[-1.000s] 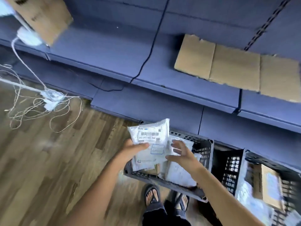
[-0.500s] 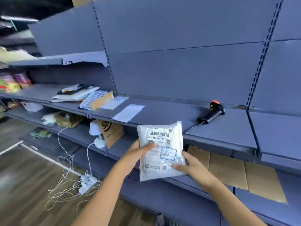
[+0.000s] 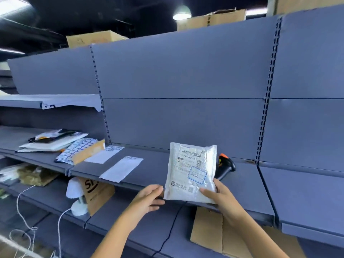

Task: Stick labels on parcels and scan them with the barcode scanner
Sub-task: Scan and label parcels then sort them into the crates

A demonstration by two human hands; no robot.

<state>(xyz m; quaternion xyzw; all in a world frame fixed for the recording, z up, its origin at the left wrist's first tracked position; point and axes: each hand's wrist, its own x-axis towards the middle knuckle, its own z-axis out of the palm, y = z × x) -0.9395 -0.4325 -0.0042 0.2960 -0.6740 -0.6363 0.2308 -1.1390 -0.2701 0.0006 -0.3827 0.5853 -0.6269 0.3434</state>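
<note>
I am holding one parcel upright in front of the shelf, its printed face turned toward me. It is a flat, crinkled white plastic mailer. It is carrying a label with a barcode along the top, a line of digits under it, and a blue-bordered box lower right. My right hand is pinching its lower right corner, thumb on the front and fingers behind. My left hand is hanging just beside the lower left corner, fingers loose and gripping nothing. I cannot tell whether it is touching the plastic.

One barcode scanner, black with an orange tip, is lying on the shelf behind the parcel, partly hidden by it. Two white slips are lying to the left, with one sheet of blue-bordered stickers beyond them.

The shelf's front edge is running just under the parcel's bottom edge. Bare shelf is showing between the nearer slip and the parcel, and a wider bare stretch is lying to the right of the scanner.
</note>
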